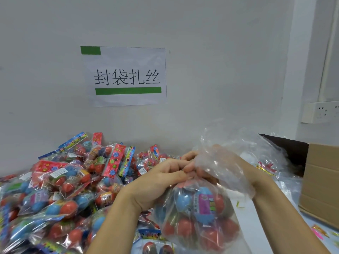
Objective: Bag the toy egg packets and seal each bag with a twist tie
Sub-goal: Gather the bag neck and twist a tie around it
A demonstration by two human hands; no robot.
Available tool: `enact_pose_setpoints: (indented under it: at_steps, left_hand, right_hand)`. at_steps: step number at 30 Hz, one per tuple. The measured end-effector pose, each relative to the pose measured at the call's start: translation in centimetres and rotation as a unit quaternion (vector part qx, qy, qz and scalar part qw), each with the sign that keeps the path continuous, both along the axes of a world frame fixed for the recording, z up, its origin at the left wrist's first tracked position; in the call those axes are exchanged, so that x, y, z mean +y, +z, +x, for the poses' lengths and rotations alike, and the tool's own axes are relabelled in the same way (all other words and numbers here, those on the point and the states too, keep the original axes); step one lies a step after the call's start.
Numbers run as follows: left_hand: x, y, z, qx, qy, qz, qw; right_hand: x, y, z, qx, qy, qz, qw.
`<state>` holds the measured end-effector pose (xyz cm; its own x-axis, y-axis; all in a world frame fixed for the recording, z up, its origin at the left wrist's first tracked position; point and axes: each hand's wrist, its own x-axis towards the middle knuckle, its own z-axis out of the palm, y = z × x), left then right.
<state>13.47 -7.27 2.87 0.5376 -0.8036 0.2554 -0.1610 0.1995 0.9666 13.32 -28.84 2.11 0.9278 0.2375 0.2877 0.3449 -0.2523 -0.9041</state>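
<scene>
Gripping the gathered neck of the filled clear bag (198,213), left hand (157,182) and right hand (225,167) both pinch it above the bench (271,213).

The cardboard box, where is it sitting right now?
In the head view the cardboard box stands at the far right of the table, just right of the right hand and the clear bag, below the wall socket.

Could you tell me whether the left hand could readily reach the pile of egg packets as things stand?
Probably not at once: the left hand pinches the gathered neck of the filled bag together with the right hand. The pile of egg packets lies unobstructed just beside it.
</scene>
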Motion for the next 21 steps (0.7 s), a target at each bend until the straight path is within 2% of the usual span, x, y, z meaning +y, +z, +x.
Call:
enact_pose_setpoints:
  at_steps: [3, 6, 9, 11, 15, 17, 19, 21]
  left_hand:
    - [-0.3, -0.3, 0.5, -0.008, 0.020, -0.008, 1.000]
    - [-0.5, -0.6, 0.8, 0.017, 0.035, -0.025, 0.999]
    - [-1.4, -1.6, 1.7, 0.022, 0.119, -0.022, 0.992]
    - [-2.0, -2.0, 2.0, -0.029, 0.129, 0.004, 0.991]
    - [-3.0, -1.8, 1.6, -0.077, 0.137, 0.094, 0.983]
    - [-3.8, -1.6, 2.0, -0.061, 0.176, 0.119, 0.975]
    - [-4.2, -2.2, 2.9, -0.007, 0.210, 0.109, 0.972]
    - [-3.9, -3.0, 3.0, -0.034, 0.233, 0.070, 0.969]
  right_hand:
    - [-0.1, 0.3, -0.5, -0.047, -0.053, -0.046, 0.996]
    - [0.3, 0.8, -1.2, -0.056, -0.029, 0.010, 0.998]
    - [0.6, 0.7, -1.4, -0.066, -0.060, 0.036, 0.995]
    - [1.1, 0.7, -1.4, -0.082, -0.080, 0.031, 0.993]
    - [1.6, 0.4, -1.4, -0.106, -0.134, 0.029, 0.985]
    - [1.9, 0.3, -1.6, -0.107, -0.150, 0.037, 0.982]
    - [2.0, 0.3, -1.5, -0.097, -0.179, 0.037, 0.978]
    - [1.9, 0.1, -1.1, -0.084, -0.216, 0.054, 0.971]
